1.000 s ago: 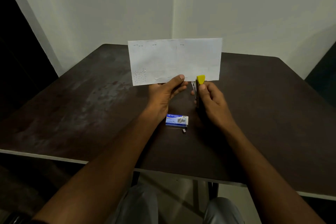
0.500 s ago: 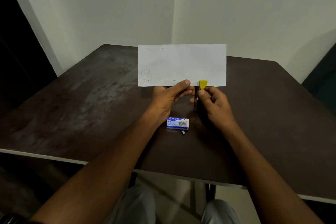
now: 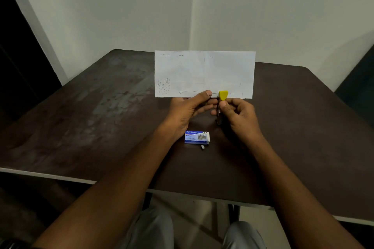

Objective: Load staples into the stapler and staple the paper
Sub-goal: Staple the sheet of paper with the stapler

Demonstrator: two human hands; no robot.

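The thin, floppy paper point(image 3: 204, 74) is held up over the worktop point(image 3: 81, 117), pinched at its bottom edge by the left hand point(image 3: 187, 110), right beside the small, hard stapler point(image 3: 221, 100) squeezed in the right hand point(image 3: 237, 116).

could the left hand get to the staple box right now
Probably not straight away: the left hand is pinching the paper. The staple box lies uncovered just below its wrist, so it's free once the paper is released.

White paper point(image 3: 204, 74) held upright above the table; yellow-tipped stapler point(image 3: 222, 99) at its lower edge.
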